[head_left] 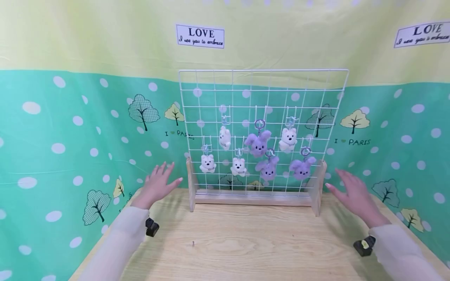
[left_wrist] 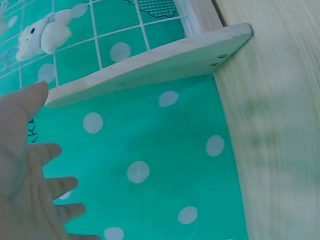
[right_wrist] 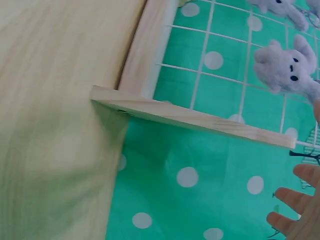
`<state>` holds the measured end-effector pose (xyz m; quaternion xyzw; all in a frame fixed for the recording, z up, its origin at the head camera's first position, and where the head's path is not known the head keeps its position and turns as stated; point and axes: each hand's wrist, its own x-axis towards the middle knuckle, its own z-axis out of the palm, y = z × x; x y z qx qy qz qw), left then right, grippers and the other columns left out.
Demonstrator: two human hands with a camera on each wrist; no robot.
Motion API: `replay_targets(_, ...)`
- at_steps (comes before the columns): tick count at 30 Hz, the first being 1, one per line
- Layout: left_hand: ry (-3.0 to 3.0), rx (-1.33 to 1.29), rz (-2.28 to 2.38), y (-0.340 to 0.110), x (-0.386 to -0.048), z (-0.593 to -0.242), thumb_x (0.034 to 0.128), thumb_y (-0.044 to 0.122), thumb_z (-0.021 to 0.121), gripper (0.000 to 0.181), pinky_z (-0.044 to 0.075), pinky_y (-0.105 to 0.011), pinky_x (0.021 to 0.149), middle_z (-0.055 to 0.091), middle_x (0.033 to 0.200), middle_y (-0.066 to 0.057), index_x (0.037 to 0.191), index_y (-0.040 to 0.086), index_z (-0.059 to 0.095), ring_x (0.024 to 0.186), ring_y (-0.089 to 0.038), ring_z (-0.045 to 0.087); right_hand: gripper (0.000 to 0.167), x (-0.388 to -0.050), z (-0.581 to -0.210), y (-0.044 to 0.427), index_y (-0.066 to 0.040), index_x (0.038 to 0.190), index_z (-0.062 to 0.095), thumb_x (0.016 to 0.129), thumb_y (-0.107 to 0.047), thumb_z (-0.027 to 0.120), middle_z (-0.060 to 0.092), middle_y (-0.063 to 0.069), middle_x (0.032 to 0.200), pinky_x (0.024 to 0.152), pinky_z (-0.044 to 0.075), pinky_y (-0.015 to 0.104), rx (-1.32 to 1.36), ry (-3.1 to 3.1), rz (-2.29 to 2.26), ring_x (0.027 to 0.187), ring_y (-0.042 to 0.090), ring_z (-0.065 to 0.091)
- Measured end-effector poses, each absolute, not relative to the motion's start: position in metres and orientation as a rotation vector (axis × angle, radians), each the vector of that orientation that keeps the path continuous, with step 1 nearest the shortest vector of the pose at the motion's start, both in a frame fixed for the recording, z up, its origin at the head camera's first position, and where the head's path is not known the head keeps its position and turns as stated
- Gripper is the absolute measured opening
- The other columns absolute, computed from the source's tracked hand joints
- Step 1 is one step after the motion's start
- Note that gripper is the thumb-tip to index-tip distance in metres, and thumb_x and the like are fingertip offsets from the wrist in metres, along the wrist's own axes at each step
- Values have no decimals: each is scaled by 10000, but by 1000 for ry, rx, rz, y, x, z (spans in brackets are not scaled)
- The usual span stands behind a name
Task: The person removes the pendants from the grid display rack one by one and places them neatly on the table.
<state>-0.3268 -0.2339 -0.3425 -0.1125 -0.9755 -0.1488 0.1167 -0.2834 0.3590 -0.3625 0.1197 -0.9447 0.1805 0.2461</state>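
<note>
Plainly, in the head view, a wire rack (head_left: 253, 199) stood upright on the desk (head_left: 246, 238), in front of a green and yellow curtain (head_left: 105, 132). Four white bears (head_left: 288, 140) and three purple rabbits (head_left: 258, 144) hung on its grid. From left to right, the upper row ran bear, rabbit, bear; the lower one, bear, bear, rabbit, rabbit. The left bear of the upper row was turned sideways. The left hand (head_left: 158, 185) was near the left end board (head_left: 191, 187), its fingers and thumb apart. The right hand (head_left: 355, 197) was near the right end board (head_left: 318, 187), its thumb well apart from the fingers. Pale sleeves (head_left: 116, 242) covered both forearms.

In the left wrist view, the left hand's fingers were spread, and its thumb pointed toward the tip of the left end board; whether they touched, I could not tell. One bear showed on the grid above.

In the right wrist view, the right hand was cut off by the edge, its visible fingers apart below the right end board. One rabbit hung above that board, another partly showing in the top corner.
</note>
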Motion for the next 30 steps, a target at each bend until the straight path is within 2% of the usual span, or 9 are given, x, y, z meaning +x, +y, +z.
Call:
replay_targets(6,-2786,-353,-507,-231,-328,-332,954,504,447,751,97,-713,1029,141,1519,-282,1493,49,191,1367,-512,90,696,-288,-345,355,49,1444,233,963,-367,516,283,381,1399,950,194,735,294,-2555,604,1251,590,238)
replay_targets(10,-2707,-375,-550,-225,-328,-326,960,488,449,727,134,-677,1052,187,1515,-263,1493,60,201,1369,-480,148,698,-290,-333,350,32,1460,204,967,-352,515,248,375,1426,967,180,732,258,-2529,731,1286,580,201)
replay_targets(15,-2583,-421,-620,-214,-327,-318,968,446,464,681,223,-629,1056,285,1482,-245,1480,56,243,1344,-451,250,716,-294,-317,344,-54,1495,161,968,-417,483,204,309,1487,968,206,721,209,-2505,918,1318,536,204)
replay_targets(18,-2531,-437,-674,-207,-327,-314,967,409,489,649,249,-601,1062,325,1473,-219,1469,57,273,1340,-428,280,723,-297,-310,339,-87,1496,176,957,-465,473,228,245,1508,1013,219,676,187,-2453,1048,1343,481,228)
replay_targets(23,-2509,-436,-752,-196,-326,-307,972,422,472,631,256,-580,1070,352,1467,-198,1453,48,308,1341,-406,299,695,-306,-301,330,-63,1460,260,945,-465,495,311,190,1490,1080,242,566,144,-2320,1173,1348,400,292)
replay_targets(30,-2439,-456,-918,-186,-328,-300,973,390,486,582,323,-557,1041,458,1385,-201,1416,33,362,1277,-378,406,724,-322,-292,318,-27,1446,278,929,-471,521,339,208,1467,1071,303,514,67,-2232,1295,1326,392,337)
